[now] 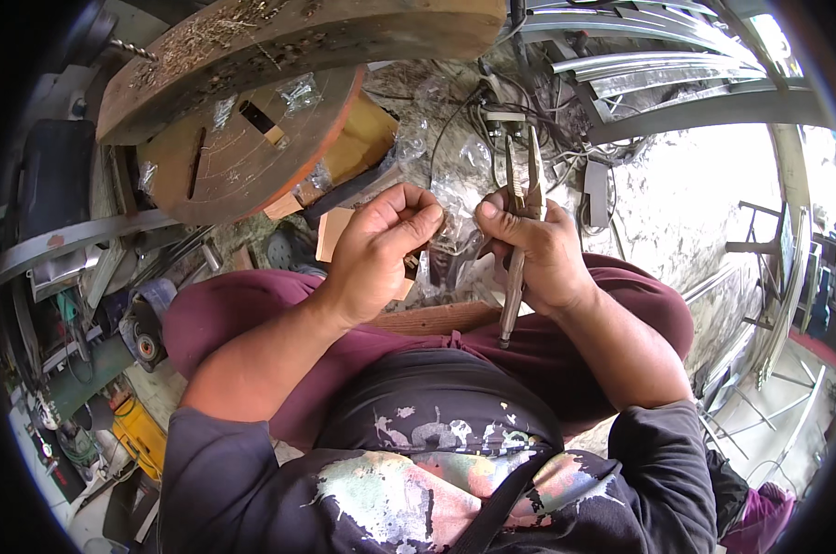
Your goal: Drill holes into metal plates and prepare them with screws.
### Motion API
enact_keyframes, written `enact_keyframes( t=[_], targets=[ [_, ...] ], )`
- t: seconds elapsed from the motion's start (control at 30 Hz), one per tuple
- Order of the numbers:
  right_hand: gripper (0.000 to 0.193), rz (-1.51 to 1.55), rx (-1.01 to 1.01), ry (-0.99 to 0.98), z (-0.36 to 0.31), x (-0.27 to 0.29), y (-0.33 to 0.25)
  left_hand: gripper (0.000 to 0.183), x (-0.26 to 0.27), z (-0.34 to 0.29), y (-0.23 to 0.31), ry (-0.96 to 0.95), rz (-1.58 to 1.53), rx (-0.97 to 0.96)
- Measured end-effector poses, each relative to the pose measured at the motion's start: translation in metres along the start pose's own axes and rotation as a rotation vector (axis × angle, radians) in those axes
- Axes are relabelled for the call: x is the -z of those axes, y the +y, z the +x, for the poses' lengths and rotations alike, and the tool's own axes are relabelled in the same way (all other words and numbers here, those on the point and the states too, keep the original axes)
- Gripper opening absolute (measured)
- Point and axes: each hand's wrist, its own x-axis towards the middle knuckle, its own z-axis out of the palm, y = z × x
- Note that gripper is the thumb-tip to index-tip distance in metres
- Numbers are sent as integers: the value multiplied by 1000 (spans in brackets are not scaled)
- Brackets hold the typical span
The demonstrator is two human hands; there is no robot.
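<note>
Long-nose pliers [534, 175] are gripped in my right hand [547, 249], jaws pointing away from me and spread apart. Their long metal handle runs back toward my lap and ends in a small knob. My left hand [372, 254] is closed, thumb pressed against the bent forefinger; whatever sits in that pinch is too small or hidden to make out. Crumpled clear plastic [460, 226] shows between and beyond the hands. Just beneath the left hand, a small dark and brassy piece [412, 266] is partly covered by the fingers.
At the far left, a thick wooden beam [298, 42] strewn with shavings stands above a round slotted board [242, 171]. A drill bit [133, 49] points over it. Cables [552, 138] tangle ahead; metal profiles [667, 69] lie far right. A grinder [147, 337] and yellow case [139, 439] are left.
</note>
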Motion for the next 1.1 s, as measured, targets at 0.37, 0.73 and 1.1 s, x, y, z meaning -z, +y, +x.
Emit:
enact_keyframes(
  t=[0.37, 0.73, 1.1],
  targets=[
    [26, -497, 132, 10, 2, 14, 1, 11, 15, -5, -6, 80, 353, -252],
    [19, -577, 305, -13, 8, 5, 26, 22, 9, -10, 1, -75, 299, -60],
    [21, -514, 524, -86, 4, 4, 34, 14, 16, 5, -5, 56, -143, 247]
  ],
)
